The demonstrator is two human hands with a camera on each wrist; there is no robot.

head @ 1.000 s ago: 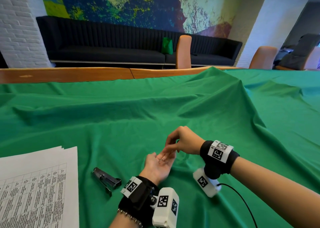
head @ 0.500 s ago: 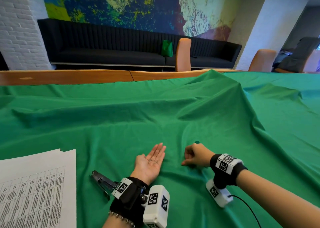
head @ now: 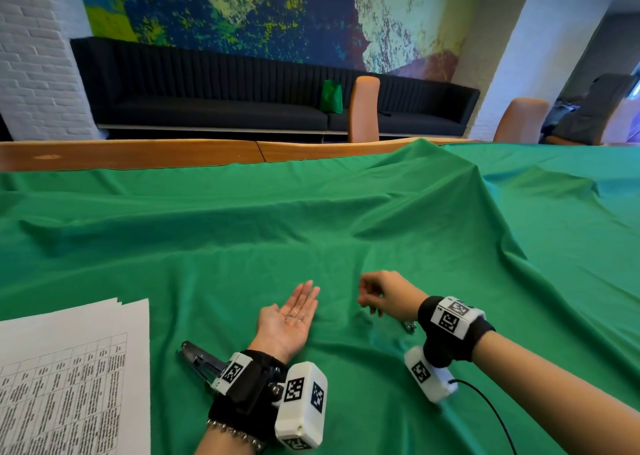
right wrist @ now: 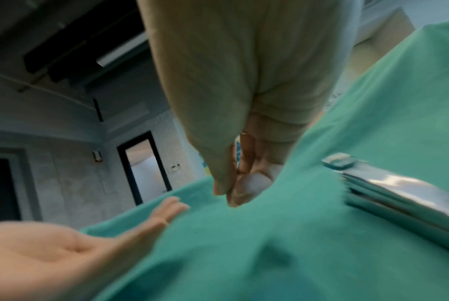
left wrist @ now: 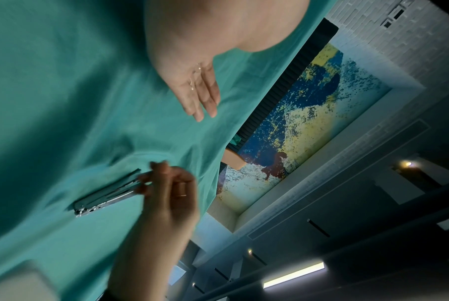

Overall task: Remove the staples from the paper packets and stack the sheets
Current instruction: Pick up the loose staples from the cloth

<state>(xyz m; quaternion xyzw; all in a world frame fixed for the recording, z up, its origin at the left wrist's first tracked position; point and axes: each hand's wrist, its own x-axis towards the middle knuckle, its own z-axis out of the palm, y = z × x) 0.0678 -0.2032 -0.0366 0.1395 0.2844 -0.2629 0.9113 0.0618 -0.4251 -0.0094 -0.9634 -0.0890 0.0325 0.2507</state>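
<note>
My left hand (head: 294, 305) lies palm up on the green cloth (head: 311, 229), fingers straight, with a few loose staples (head: 295, 317) in the palm; the left wrist view shows the staples (left wrist: 195, 77) too. To its right my right hand (head: 365, 302) hovers just above the cloth, fingers curled and thumb against the fingertips (right wrist: 243, 187); nothing shows between them. A silver metal tool (right wrist: 398, 195) lies on the cloth beside that hand, apart from the fingers. A stack of printed sheets (head: 69, 368) sits at the lower left.
A black metal tool (head: 199, 359) lies on the cloth just left of my left wrist, between it and the sheets. The cloth rises in a tall fold (head: 433, 184) at the centre right. A wooden table edge (head: 138, 155) runs along the far side.
My right hand left my left palm, dropped to the cloth on the right, and has now lifted slightly. My left hand lowered onto the cloth, palm still up with the staples.
</note>
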